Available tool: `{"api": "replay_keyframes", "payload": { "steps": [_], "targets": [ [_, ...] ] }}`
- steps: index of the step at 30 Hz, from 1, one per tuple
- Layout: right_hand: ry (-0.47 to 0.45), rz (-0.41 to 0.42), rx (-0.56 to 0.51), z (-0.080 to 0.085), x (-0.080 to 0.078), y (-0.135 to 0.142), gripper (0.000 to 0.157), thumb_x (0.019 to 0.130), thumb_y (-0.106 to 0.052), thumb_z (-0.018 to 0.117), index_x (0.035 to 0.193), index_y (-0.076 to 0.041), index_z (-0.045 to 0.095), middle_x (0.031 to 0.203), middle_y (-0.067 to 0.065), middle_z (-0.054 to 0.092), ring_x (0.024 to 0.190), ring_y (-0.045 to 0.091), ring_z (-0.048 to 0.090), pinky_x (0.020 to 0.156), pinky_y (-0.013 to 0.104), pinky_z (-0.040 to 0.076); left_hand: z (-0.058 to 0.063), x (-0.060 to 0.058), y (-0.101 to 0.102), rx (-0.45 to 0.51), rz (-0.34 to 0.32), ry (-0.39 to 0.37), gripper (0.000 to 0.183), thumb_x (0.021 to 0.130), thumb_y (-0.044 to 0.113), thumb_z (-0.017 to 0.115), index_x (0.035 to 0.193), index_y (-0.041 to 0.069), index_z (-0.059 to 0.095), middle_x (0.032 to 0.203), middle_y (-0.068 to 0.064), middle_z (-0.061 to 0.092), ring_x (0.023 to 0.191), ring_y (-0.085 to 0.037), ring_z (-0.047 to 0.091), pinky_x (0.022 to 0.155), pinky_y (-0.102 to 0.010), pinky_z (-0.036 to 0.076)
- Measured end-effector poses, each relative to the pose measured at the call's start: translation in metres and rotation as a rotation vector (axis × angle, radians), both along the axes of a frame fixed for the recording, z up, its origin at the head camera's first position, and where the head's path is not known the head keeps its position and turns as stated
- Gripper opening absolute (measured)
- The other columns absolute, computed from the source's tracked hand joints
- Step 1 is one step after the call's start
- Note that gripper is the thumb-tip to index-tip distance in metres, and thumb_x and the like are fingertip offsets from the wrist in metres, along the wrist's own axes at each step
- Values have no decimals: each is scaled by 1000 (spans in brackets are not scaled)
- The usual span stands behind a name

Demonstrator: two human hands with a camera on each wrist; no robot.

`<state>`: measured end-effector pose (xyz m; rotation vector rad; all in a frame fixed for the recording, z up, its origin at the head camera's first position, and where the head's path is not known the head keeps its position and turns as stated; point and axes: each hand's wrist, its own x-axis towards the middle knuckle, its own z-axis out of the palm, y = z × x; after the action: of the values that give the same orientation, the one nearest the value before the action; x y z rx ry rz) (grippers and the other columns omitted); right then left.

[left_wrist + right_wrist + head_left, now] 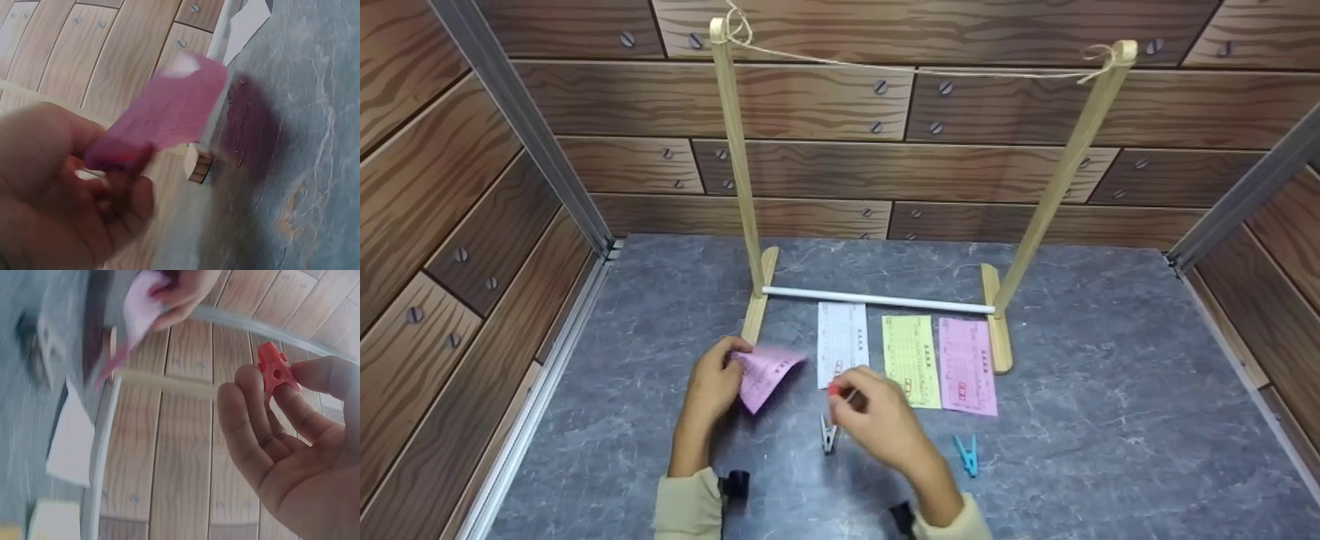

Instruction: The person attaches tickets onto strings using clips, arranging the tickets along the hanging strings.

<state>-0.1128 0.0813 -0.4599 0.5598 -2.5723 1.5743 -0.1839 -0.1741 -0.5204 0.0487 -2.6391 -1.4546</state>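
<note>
My left hand point(711, 386) pinches a pink printed slip point(767, 375) by its edge, and the slip bends in the grip. In the left wrist view the pink paper point(174, 107) is raised over the table and throws a shadow on it. Between thumb and fingers my right hand point(877, 420) holds a red clothespin point(274, 370), its jaws pointing up in the right wrist view. Below that hand in the head view lies a grey clothespin point(829, 435). A blue clothespin point(967, 454) is on the table further right.
A wooden frame with two posts point(739, 165) stands at the back, a string point(885, 67) tied between their tops. A white rod point(877, 299) joins the feet. White point(842, 337), yellow point(911, 360) and pink slips point(967, 367) lie in a row before it.
</note>
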Motion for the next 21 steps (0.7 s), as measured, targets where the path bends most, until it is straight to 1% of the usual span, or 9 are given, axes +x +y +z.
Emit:
{"api": "replay_keyframes", "payload": {
  "steps": [3, 5, 7, 10, 13, 15, 17, 20, 21],
  "targets": [
    [9, -27, -28, 7, 0, 20, 8, 89, -3, 68, 88, -10, 69, 87, -4, 63, 73, 12, 59, 65, 28, 54, 9, 4, 2, 64, 0, 127, 30, 84, -8, 50, 101, 6, 70, 92, -8, 63, 80, -24, 52, 73, -38, 42],
    [19, -50, -47, 12, 0, 33, 9, 89, -1, 68, 89, -10, 69, 87, -3, 63, 72, 14, 59, 64, 28, 54, 17, 7, 4, 85, -18, 203, 32, 84, -10, 50, 103, 5, 70, 99, -7, 64, 84, -22, 52, 75, -37, 43],
    [31, -79, -45, 18, -1, 44, 11, 89, 1, 68, 90, -10, 70, 87, -3, 63, 72, 14, 60, 64, 28, 54, 24, 9, 8, 109, -29, 275, 34, 83, -11, 49, 105, 5, 70, 102, -7, 65, 86, -21, 53, 77, -34, 43],
    [59, -111, -43, 25, -4, 59, 14, 89, 2, 68, 90, -12, 70, 85, -5, 63, 71, 15, 60, 64, 28, 54, 33, 9, 16, 173, -30, 412, 36, 82, -16, 47, 101, 2, 71, 97, -8, 65, 82, -20, 54, 74, -28, 42],
    [81, -129, -29, 30, -6, 68, 16, 90, 1, 68, 89, -15, 70, 84, -7, 63, 69, 16, 60, 63, 28, 53, 50, 12, 28, 255, -39, 583, 33, 78, -22, 45, 93, -5, 70, 87, -15, 64, 74, -21, 53, 68, -22, 41],
    [89, -127, -24, 33, -6, 72, 16, 91, 0, 68, 90, -15, 69, 83, -8, 62, 68, 17, 60, 62, 29, 52, 64, 14, 35, 301, -63, 665, 29, 79, -24, 45, 90, -10, 68, 84, -20, 63, 71, -22, 53, 66, -19, 41],
    [87, -118, -19, 36, -7, 71, 15, 92, -1, 68, 90, -16, 69, 83, -9, 62, 68, 18, 60, 61, 31, 52, 78, 16, 37, 320, -98, 715, 25, 81, -24, 47, 90, -13, 67, 84, -23, 64, 73, -22, 55, 67, -18, 43],
    [84, -101, -11, 41, -8, 71, 13, 92, -3, 68, 90, -16, 68, 83, -9, 62, 69, 18, 61, 61, 32, 53, 87, 11, 39, 320, -146, 747, 20, 84, -23, 53, 92, -14, 68, 86, -24, 65, 76, -21, 59, 70, -18, 46],
    [86, -97, -10, 43, -9, 71, 14, 92, -3, 68, 89, -16, 68, 82, -9, 62, 69, 17, 62, 61, 32, 53, 88, 8, 39, 319, -161, 754, 19, 84, -23, 54, 92, -14, 69, 87, -24, 66, 77, -22, 60, 71, -18, 47]
  ]
}}
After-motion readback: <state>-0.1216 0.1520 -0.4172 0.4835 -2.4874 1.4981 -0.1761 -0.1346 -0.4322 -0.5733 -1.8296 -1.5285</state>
